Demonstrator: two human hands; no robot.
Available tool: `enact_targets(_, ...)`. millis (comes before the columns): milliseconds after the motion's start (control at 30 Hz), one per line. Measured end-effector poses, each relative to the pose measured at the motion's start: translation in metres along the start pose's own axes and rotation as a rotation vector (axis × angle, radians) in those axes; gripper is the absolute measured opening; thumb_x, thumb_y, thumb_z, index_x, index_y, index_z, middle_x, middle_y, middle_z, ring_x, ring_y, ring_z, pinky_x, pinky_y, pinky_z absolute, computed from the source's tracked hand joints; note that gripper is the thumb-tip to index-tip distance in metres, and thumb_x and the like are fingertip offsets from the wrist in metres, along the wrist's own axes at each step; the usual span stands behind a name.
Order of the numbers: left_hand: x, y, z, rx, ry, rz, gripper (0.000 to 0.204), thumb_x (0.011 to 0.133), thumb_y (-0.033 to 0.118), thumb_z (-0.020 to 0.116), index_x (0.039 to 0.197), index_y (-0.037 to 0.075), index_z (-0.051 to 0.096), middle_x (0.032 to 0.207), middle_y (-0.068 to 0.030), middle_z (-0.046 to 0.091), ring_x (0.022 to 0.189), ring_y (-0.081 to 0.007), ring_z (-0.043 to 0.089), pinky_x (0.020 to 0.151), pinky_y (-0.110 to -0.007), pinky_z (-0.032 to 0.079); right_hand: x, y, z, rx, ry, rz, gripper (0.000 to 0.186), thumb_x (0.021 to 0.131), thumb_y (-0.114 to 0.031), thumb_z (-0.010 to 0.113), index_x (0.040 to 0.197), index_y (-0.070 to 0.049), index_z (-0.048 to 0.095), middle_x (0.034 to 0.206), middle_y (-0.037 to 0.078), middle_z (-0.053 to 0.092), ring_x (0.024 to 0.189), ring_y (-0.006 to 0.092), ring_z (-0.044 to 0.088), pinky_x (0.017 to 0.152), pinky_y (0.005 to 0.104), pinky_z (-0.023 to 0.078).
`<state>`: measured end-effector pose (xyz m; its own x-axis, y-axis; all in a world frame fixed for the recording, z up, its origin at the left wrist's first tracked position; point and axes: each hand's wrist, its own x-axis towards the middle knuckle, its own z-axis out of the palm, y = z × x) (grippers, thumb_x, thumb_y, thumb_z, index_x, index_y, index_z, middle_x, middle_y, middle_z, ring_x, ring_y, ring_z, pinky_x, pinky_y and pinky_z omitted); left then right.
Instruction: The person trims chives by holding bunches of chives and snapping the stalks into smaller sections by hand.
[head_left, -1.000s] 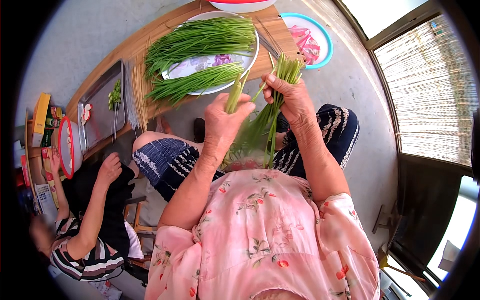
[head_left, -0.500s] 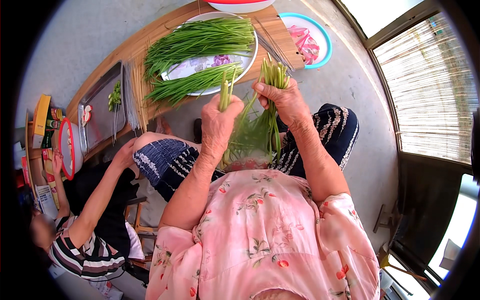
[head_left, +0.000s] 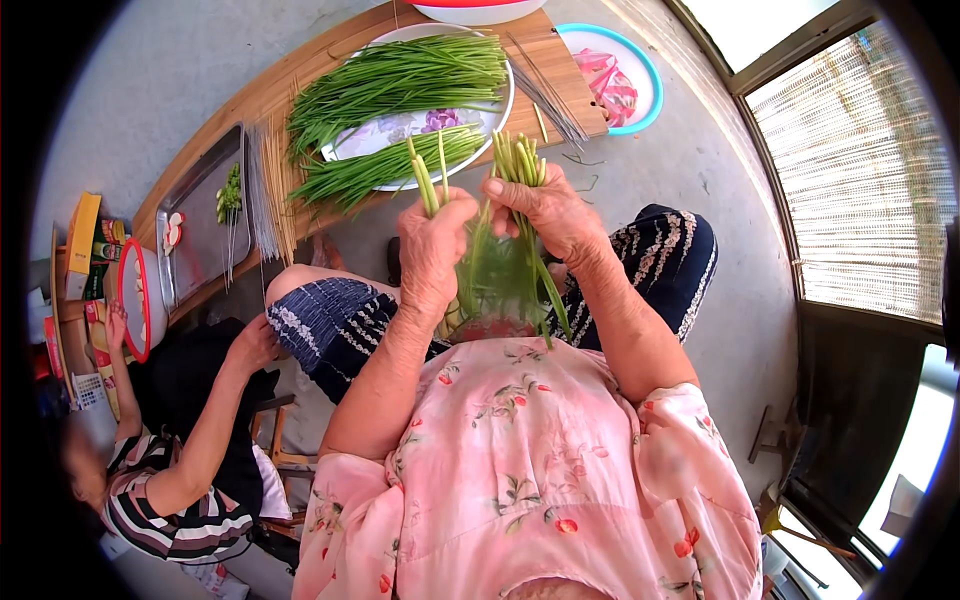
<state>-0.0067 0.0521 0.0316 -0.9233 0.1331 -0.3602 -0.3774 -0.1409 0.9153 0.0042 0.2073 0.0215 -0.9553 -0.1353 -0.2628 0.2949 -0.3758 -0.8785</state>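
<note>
My left hand (head_left: 432, 240) is closed round a few green chive stalks (head_left: 424, 178), their pale ends sticking up above the thumb. Close beside it, my right hand (head_left: 555, 215) grips a thicker bunch of chives (head_left: 518, 160) between thumb and fingers. Long leaves (head_left: 495, 275) hang below both hands over my lap, partly smeared by motion. Just beyond the hands, a white plate (head_left: 508, 112) with a purple flower print bears two piles of chives, a large far pile (head_left: 410, 78) and a smaller near pile (head_left: 395, 168).
The plate stands on a wooden table (head_left: 570, 90) with thin skewers (head_left: 277, 180). At left are a metal tray (head_left: 195, 255) with skewered green pieces, a red-rimmed bowl (head_left: 130, 300) and a seated person (head_left: 180, 490). A blue-rimmed basin (head_left: 655, 85) holds a pink-striped bag.
Both hands have shifted a little left with their chives. A short stalk piece now lies at the table's right part, and bits lie on the floor beside it. The other person's hand has moved slightly.
</note>
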Motion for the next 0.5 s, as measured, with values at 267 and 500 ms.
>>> enact_targets(267,0.004,0.001,-0.005,-0.029,-0.023,-0.028,0.013,0.079,0.018,0.06,0.081,0.005,0.058,0.054,0.0029,0.043,0.043,-0.006,0.035,0.04,-0.02,0.024,0.0,0.002,0.005,0.021,-0.03,-0.029,0.027,0.077,-0.009,0.071,0.101,-0.002,0.061,0.074,0.0,0.059,0.057,0.0084,0.052,0.05,0.0226,0.041)
enact_targets(500,0.008,0.007,-0.02,-0.037,0.029,-0.01,0.01,0.078,0.013,0.061,0.081,0.004,0.061,0.057,0.0042,0.043,0.049,-0.0054,0.039,0.045,-0.022,0.029,-0.005,0.006,0.002,-0.032,-0.025,0.024,0.035,0.075,-0.005,0.07,0.108,-0.002,0.06,0.073,-0.001,0.059,0.057,0.0068,0.05,0.052,0.021,0.041)
